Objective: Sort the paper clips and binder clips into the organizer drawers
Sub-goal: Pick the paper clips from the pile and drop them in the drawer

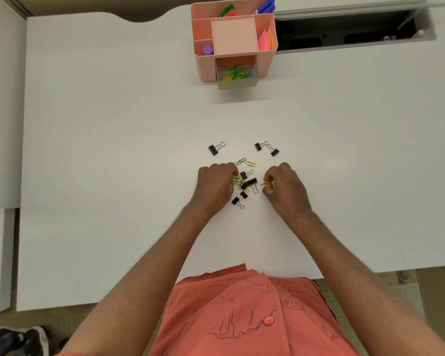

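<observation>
A pink organizer [266, 61] stands at the far middle of the white desk [113, 150]. Its clear drawer [252, 80] is pulled out and holds green and yellow paper clips [234, 73]. A small pile of paper clips and black binder clips [247, 179] lies between my hands. My left hand [215, 187] rests curled on the pile's left side with several paper clips at its fingertips. My right hand [284, 186] pinches a yellow-green paper clip [265, 183]. More binder clips lie beyond, one at the left [215, 149] and two at the right [266, 148].
The organizer's top compartments hold pens, sticky notes and a purple cap [207, 49]. A dark open cable slot [352, 32] lies in the desk behind and to the right. Two loose paper clips [245, 162] lie just beyond the pile.
</observation>
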`<state>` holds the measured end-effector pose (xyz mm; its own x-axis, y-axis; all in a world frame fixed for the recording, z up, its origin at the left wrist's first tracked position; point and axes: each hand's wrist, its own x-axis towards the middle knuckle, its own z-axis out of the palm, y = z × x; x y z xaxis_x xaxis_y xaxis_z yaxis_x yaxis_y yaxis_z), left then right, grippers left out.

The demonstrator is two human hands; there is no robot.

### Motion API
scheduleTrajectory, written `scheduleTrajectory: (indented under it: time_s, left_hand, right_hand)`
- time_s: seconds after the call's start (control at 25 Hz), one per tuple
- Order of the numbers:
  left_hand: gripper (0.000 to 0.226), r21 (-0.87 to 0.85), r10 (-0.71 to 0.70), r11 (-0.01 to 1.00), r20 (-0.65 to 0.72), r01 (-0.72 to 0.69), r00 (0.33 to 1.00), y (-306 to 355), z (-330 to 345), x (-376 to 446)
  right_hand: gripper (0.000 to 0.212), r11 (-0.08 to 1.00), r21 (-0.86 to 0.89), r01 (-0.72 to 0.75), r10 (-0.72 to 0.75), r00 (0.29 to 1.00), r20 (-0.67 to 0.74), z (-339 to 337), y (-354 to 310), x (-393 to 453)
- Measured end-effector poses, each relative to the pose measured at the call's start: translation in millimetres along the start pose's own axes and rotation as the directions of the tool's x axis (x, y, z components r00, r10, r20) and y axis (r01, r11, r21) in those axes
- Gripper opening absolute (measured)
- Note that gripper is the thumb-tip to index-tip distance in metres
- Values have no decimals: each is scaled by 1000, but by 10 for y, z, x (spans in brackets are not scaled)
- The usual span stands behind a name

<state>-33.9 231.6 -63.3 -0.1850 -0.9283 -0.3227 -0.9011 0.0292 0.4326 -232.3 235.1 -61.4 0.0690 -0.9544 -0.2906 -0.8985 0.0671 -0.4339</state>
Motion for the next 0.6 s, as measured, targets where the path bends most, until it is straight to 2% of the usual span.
scheduleTrajectory:
  time_s: [0.12,0.28,0.4,0.6]
  left_hand:
    - [29,-32,-27,999,-42,26,999,-54,-7,-38]
    - [24,-80,-122,990,-117,113,986,-102,-26,-47]
    - [23,-105,-155,984,-124,143,980,-96,-44,-9]
    - [35,-94,-135,987,-66,128,989,-93,-54,36]
  right_hand:
    - [12,1000,7,26,-26,1000,-17,-27,41,9]
    - [12,994,105,39,-40,999,10,-79,81,89]
    - [14,986,158,60,-65,997,28,-89,11,203]
    - [38,970,205,134,-144,989,35,-80,-94,404]
